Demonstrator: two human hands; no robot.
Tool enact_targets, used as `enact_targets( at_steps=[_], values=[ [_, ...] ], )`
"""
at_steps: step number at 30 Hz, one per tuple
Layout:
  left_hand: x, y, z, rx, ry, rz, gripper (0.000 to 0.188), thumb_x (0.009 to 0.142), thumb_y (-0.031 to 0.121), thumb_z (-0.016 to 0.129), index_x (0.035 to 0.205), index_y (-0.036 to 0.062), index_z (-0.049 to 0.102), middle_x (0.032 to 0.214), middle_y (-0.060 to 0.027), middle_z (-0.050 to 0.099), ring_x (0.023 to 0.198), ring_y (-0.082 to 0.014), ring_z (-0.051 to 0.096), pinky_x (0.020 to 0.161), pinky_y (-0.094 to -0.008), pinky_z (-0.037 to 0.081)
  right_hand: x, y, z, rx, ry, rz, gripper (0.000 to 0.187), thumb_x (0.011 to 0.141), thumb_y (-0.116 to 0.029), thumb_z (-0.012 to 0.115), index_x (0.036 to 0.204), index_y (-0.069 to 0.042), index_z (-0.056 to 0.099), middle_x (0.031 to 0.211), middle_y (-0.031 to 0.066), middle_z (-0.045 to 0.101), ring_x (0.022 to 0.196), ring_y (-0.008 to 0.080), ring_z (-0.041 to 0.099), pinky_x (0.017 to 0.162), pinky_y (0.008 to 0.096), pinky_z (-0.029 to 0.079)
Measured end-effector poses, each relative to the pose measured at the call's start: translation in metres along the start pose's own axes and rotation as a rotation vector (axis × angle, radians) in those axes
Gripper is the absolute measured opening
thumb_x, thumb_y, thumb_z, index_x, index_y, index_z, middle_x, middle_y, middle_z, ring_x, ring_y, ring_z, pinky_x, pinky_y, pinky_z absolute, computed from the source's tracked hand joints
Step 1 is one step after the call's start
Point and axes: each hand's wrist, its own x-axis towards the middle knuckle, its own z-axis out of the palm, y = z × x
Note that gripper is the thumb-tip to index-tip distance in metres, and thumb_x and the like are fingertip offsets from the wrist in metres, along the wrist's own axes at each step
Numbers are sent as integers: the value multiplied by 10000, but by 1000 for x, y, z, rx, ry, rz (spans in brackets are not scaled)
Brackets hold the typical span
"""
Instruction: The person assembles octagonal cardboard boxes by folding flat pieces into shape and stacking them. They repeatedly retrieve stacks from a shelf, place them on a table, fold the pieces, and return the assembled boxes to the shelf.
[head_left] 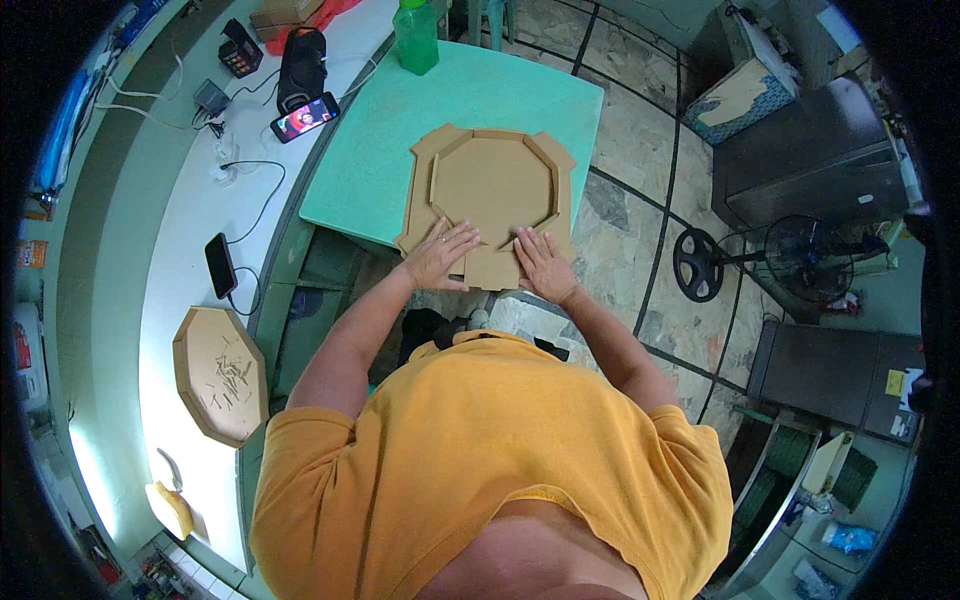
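Observation:
A brown cardboard sheet [497, 180], partly folded into an eight-sided shallow box, lies on the green table [350, 180]. Some of its rim flaps stand up around the far side and the sides, while others spread flat outward. My left hand [443, 256] presses on the near left flaps, fingers stretched out. Opposite it, my right hand [543, 263] rests on the near right flaps with its fingers extended and slightly apart. Between the two hands a flat near flap [492, 268] sticks out toward me. Neither hand grips anything.
A green bottle [415, 38] stands at the table's far left corner. The white counter on the left bears a lit phone [305, 118], a dark phone [220, 266] with a cable, and an octagonal cardboard tray [186, 352] holding small scraps. A fan [810, 257] stands right.

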Motion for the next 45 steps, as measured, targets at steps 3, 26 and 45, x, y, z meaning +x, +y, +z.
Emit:
enact_targets(
  at_steps=[3,26,45],
  values=[
    [0,-3,6,-48,43,-47,731,786,533,671,1306,47,505,1323,-123,531,1356,-301,375,1128,-593,164,5,3,7,104,175,-2,651,804,-330,659,1318,10,450,1418,176,395,1351,324,340,1128,485,252],
    [30,3,32,155,75,-367,274,793,378,688,975,174,691,950,-13,618,1054,-225,563,1090,-662,132,49,4,9,239,198,40,286,797,-249,649,981,-33,617,970,116,573,965,288,542,878,411,418],
    [95,22,-60,-886,646,-915,463,852,358,703,1137,53,502,1068,-113,551,884,-238,603,847,-422,497,99,34,-95,-33,634,82,187,681,-147,684,847,-120,605,793,39,544,813,239,552,724,423,369]
  ],
)
